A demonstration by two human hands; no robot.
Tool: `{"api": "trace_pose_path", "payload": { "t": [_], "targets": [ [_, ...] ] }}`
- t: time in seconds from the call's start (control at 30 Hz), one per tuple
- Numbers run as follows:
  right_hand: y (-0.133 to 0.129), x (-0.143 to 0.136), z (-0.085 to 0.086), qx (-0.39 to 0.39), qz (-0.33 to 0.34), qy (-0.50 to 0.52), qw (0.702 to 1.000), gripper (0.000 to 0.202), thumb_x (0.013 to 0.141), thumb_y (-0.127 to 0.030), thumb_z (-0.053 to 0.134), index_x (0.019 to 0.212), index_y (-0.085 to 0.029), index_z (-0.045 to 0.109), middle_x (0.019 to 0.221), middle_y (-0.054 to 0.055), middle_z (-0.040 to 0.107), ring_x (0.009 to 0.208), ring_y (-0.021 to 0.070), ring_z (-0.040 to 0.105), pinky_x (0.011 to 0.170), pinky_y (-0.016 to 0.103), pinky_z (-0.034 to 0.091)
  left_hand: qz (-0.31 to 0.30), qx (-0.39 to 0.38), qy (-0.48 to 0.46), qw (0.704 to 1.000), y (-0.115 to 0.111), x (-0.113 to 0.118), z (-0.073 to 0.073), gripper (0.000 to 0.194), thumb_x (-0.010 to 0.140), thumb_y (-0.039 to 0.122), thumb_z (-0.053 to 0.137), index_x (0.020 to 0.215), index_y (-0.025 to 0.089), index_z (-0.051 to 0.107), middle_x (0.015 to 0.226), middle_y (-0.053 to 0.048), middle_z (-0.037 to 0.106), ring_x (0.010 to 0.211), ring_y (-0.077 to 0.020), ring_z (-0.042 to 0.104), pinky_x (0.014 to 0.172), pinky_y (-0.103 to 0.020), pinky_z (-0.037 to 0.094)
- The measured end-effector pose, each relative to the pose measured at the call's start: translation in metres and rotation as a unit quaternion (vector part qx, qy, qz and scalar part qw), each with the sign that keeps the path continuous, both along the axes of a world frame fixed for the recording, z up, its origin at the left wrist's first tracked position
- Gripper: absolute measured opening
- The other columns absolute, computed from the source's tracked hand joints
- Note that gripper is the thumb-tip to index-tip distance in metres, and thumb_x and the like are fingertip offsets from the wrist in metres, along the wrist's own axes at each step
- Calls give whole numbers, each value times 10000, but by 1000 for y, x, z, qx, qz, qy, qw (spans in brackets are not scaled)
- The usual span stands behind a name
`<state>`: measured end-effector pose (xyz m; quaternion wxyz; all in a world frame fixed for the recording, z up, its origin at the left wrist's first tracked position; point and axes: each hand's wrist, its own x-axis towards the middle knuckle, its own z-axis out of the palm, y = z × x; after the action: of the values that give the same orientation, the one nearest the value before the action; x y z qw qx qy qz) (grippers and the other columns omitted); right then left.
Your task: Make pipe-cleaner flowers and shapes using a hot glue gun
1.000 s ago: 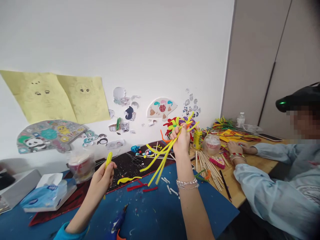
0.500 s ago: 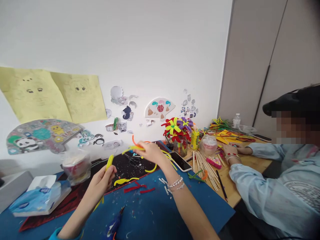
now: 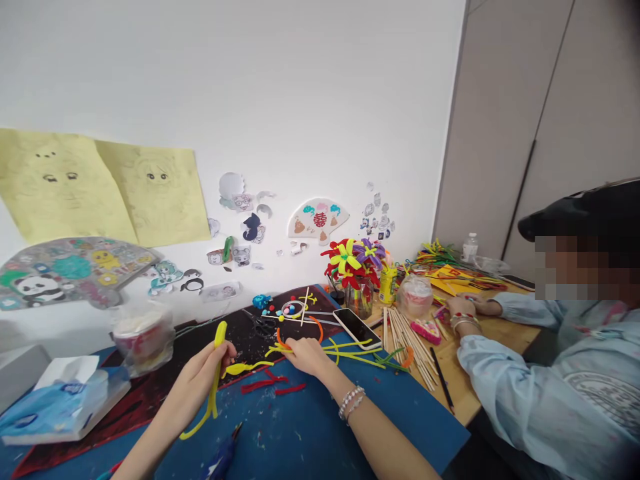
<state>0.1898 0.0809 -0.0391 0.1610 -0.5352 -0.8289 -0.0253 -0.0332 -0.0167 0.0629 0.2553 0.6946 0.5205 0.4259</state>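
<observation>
My left hand is closed round a folded yellow pipe cleaner piece, its thick end up and its thin tails hanging below the fingers. Low over the mat, my right hand pinches several long yellow pipe cleaners, which stretch out to the right towards the phone. An orange pipe cleaner curves up beside its fingers. Between the hands lies a twisted yellow pipe cleaner petal. Red pipe cleaner pieces rest just in front of it.
A blue glue gun lies near the front edge. Behind are scissors, a phone, a jar of pipe cleaner flowers and wooden sticks. Tissues are at left. A co-worker's hands work at right.
My right hand has come down to the mat with the yellow and orange pipe cleaners, uncovering beads and sticks behind. The tails below my left hand now show. The view has shifted slightly.
</observation>
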Motion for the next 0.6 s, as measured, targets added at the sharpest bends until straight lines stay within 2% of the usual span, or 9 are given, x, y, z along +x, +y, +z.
{"api": "trace_pose_path", "payload": {
  "t": [0.07, 0.13, 0.23, 0.33, 0.43, 0.53, 0.6],
  "targets": [
    [2, -1, -3, -3, -5, 7, 1000, 277, 903, -438, 402, 956, -205, 542, 848, 69, 689, 783, 248, 655, 634, 275, 405, 56, 72, 95, 991, 2, -6, 0, 363, 839, 505, 364, 820, 200, 559, 750, -26, 567, 731, -204, 538, 678, -292, 421],
    [4, -1, -6, -4, -14, 19, 1000, 262, 905, -424, 407, 960, -204, 538, 857, 66, 686, 782, 239, 651, 632, 269, 394, 92, 129, 181, 971, 5, -11, -2, 346, 851, 466, 349, 831, 199, 567, 821, -53, 588, 803, -228, 553, 757, -326, 412],
    [6, 1, -7, 5, -26, 44, 999, 262, 918, -406, 384, 937, -196, 539, 848, 60, 674, 780, 216, 638, 642, 262, 378, 101, 145, 250, 952, 10, -16, -6, 355, 865, 448, 318, 805, 192, 557, 802, -65, 581, 778, -230, 562, 745, -336, 415],
    [5, 2, -7, 31, -28, 74, 996, 302, 929, -408, 350, 927, -183, 553, 856, 63, 652, 802, 199, 610, 713, 283, 367, 92, 148, 253, 952, 10, -19, -4, 361, 872, 461, 311, 830, 196, 552, 829, -66, 597, 790, -222, 574, 731, -317, 424],
    [3, 1, -5, 62, -19, 100, 993, 349, 874, -476, 440, 962, -168, 578, 897, 82, 620, 875, 214, 562, 814, 332, 344, 103, 153, 224, 957, 3, -20, 4, 361, 861, 483, 340, 904, 202, 562, 886, -62, 625, 820, -218, 586, 723, -295, 432],
    [-3, -3, 0, 91, -11, 122, 988, 471, 779, -552, 548, 1054, -170, 574, 1008, 101, 571, 989, 243, 491, 893, 376, 311, 165, 167, 194, 953, -8, -20, 15, 352, 834, 504, 384, 920, 221, 574, 930, -46, 644, 817, -223, 599, 663, -281, 435],
    [-10, -9, 6, 118, -3, 147, 982, 519, 762, -558, 562, 1120, -183, 546, 1088, 104, 527, 1055, 250, 441, 935, 391, 285, 210, 182, 163, 947, -15, -22, 21, 342, 814, 508, 419, 937, 237, 587, 981, -30, 650, 812, -224, 608, 640, -277, 435]
  ]
}}
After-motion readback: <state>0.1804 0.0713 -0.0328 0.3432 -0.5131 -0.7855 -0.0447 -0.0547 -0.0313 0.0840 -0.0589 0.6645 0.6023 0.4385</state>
